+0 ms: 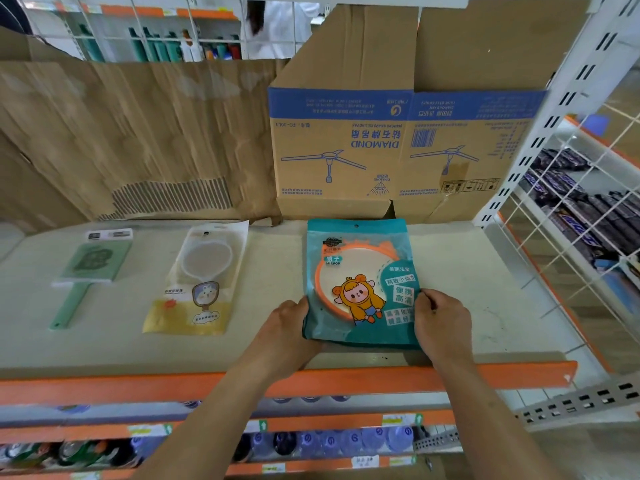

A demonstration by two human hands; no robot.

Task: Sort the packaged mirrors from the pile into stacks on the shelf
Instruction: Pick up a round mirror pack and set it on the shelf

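A teal mirror packet (pixel 360 278) with an orange round mirror and a cartoon figure lies flat on the pale shelf board (pixel 485 282), right of centre. My left hand (pixel 289 327) grips its lower left edge and my right hand (pixel 441 323) grips its lower right edge. Left of it lies a clear and yellow packet with a white mirror (pixel 201 278). Further left lies a green handled mirror (pixel 86 271) in clear wrap. No pile is in view.
Flattened cardboard stands along the back, with a blue-printed fan carton (pixel 398 143) behind the teal packet. An orange rail (pixel 485 374) edges the shelf front. A white wire panel (pixel 568 237) closes the right side. Bottles fill the lower shelves.
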